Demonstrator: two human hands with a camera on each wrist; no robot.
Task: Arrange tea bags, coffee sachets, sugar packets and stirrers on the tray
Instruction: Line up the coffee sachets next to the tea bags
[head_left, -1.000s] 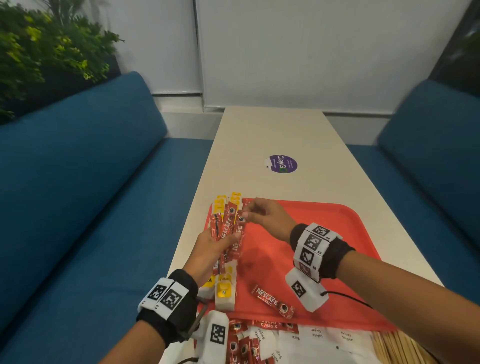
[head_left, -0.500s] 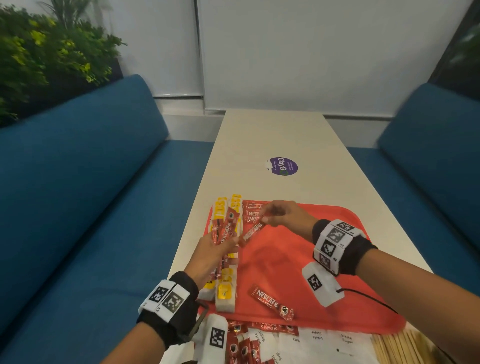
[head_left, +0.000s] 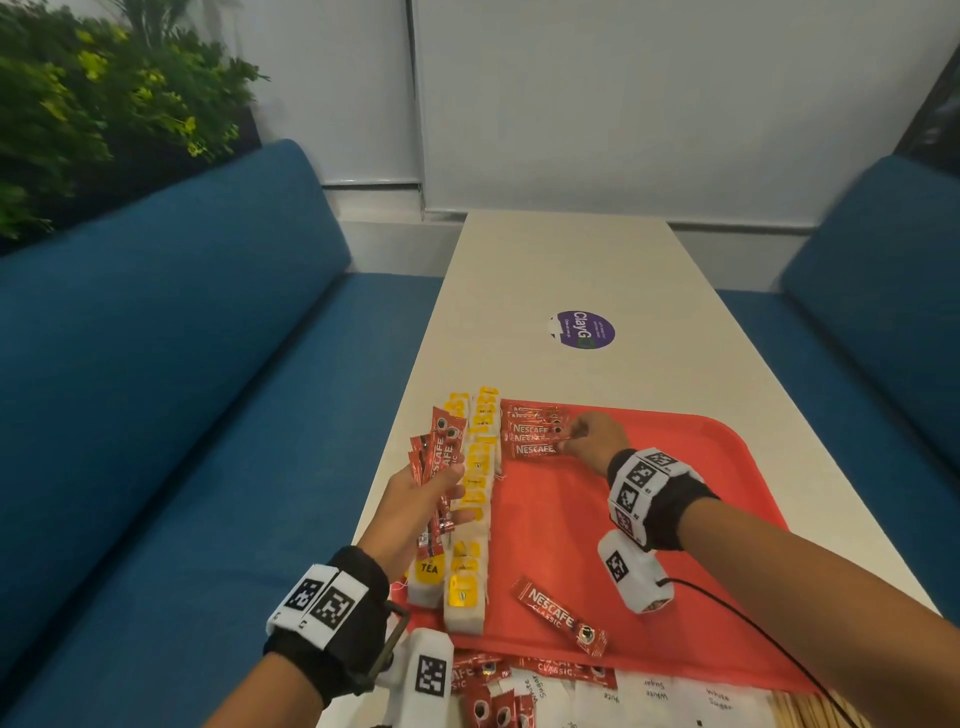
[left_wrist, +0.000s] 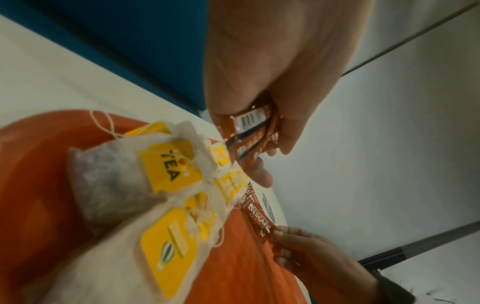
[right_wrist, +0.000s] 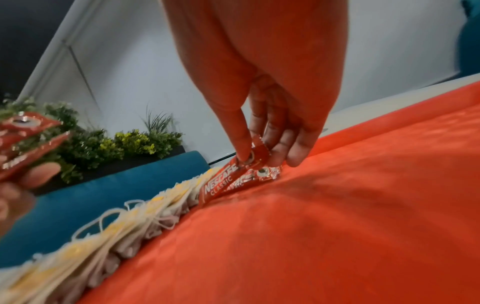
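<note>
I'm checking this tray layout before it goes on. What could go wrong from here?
1. The left hand holds a fanned bundle of coffee sachets above the tea bags; one could slip out and disturb that row.
2. The right hand pinches a sachet beside those already laid; releasing it may nudge them askew.
3. The tea bags' loose strings could snag fingers.

The right hand (right_wrist: 262, 86) pinches a red coffee sachet (right_wrist: 223, 181) on the orange tray (right_wrist: 337, 226). Tea bags (right_wrist: 130, 222) line the tray's left edge.

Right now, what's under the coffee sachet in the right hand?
Under the coffee sachet pinched by the right hand: another sachet on the red tray. Anything beneath that is covered.
</note>
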